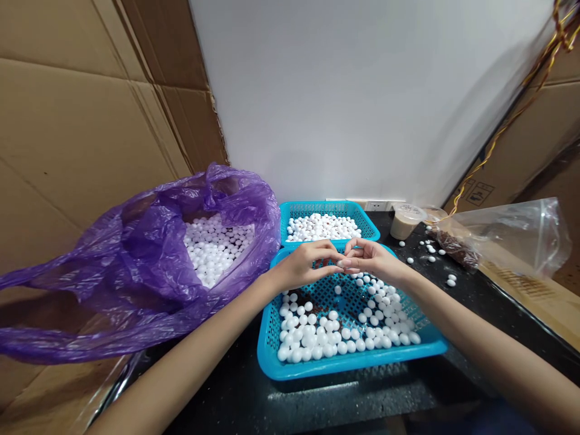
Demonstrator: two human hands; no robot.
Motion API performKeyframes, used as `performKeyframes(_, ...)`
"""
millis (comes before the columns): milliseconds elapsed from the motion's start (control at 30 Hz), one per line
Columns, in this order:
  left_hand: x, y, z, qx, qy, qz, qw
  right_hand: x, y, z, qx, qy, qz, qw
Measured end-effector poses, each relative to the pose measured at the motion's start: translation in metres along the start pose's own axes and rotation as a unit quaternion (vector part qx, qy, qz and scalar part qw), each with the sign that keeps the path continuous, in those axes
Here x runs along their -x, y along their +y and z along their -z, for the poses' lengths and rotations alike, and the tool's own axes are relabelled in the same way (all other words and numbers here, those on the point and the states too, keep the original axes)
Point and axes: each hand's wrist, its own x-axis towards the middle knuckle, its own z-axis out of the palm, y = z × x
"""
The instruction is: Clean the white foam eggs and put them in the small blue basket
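Observation:
Above the near blue basket (348,365), my left hand (307,263) and my right hand (375,262) meet with their fingertips touching. Both hands are closed in a pinch around a small white ball (340,264), mostly covered by the fingers. Below them, many loose white balls (312,338) lie in the basket, heaped along its front and right side. Small dark reddish-brown grains (319,307) are scattered on the basket's mesh floor among the balls.
A far blue basket (369,228) holds more white pieces. At left, an open purple plastic bag (149,254) contains many white balls. A lidded tub (405,222), a clear bag of brown grains (457,249) and stray balls lie at right on the black table (317,405). Cardboard stands both sides.

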Motion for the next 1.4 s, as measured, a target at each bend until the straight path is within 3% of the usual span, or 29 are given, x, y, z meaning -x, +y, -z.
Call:
performKeyframes(467,-0.0012,0.0047,-0.0004,0.051,-0.013,0.026,0.998,0.0019,-0.0021,-0.0016,0.036,-0.003,-0.009,0.999)
performKeyframes(1400,-0.0016,0.0032,0.0004,0.041,-0.035,0.032,0.998,0.0013,-0.0002,0.0023,0.019,0.002,0.015,1.0)
